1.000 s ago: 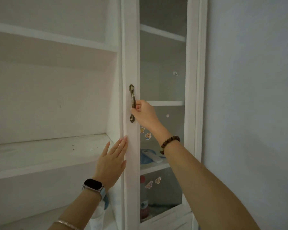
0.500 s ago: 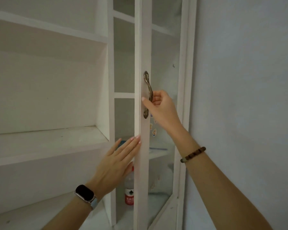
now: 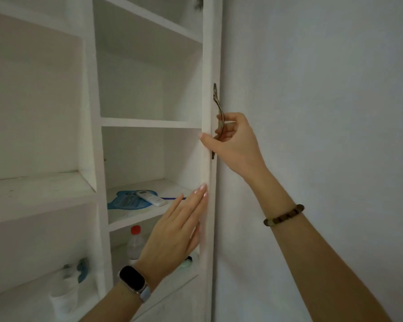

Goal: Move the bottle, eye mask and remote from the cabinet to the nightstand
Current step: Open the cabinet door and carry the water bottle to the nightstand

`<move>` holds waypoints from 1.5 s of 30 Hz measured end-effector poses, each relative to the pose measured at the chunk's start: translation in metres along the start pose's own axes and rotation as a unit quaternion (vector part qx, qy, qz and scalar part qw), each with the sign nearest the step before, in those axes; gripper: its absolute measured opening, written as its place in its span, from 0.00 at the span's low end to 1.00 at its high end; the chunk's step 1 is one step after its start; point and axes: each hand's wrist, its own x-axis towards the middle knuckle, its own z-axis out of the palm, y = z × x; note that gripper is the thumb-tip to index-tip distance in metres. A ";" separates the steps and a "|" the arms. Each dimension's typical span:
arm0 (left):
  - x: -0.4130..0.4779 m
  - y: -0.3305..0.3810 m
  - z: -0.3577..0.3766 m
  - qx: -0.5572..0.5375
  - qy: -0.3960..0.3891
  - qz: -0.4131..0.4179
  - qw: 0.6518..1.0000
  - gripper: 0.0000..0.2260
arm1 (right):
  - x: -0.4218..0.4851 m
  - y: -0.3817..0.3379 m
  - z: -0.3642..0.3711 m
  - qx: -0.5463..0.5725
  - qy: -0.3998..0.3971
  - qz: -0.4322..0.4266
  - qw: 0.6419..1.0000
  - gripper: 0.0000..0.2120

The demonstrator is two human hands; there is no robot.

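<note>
From my feed, the far left is hardest to read: on the low open shelf a pale cup-like object (image 3: 64, 296) and something blue-grey behind it (image 3: 80, 269) are blurred, and I cannot say what they are. Next to them, inside the white cabinet (image 3: 96, 140), the blue eye mask (image 3: 126, 202) lies flat on the middle shelf with the white remote (image 3: 150, 198) resting on top of it, angled toward the right; a thin blue strip runs on from the mask toward the door and I cannot tell whether it belongs to it. One shelf below stands the bottle (image 3: 135, 242), upright with a red cap, its lower half hidden behind my left hand (image 3: 172, 238) and wrist. A small pale green thing (image 3: 186, 263) just beside the hand is mostly covered too. The left hand is spread flat, fingers straight and unclenched, fingertips touching the inner edge of the cabinet door (image 3: 207, 159), with a smartwatch (image 3: 133, 282) on the wrist. The door shows edge-on, so I cannot see its panel. My right hand (image 3: 233, 145) has its fingers curled round the dark metal handle (image 3: 219, 115), thumb pressed on the door edge; a beaded bracelet (image 3: 284, 216) sits on that forearm, with plain wall (image 3: 323, 112) beyond.
</note>
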 end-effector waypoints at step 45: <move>0.131 0.111 0.129 -0.118 -0.003 0.057 0.991 0.25 | 0.025 0.086 -0.163 -0.308 0.140 -0.043 0.940 0.23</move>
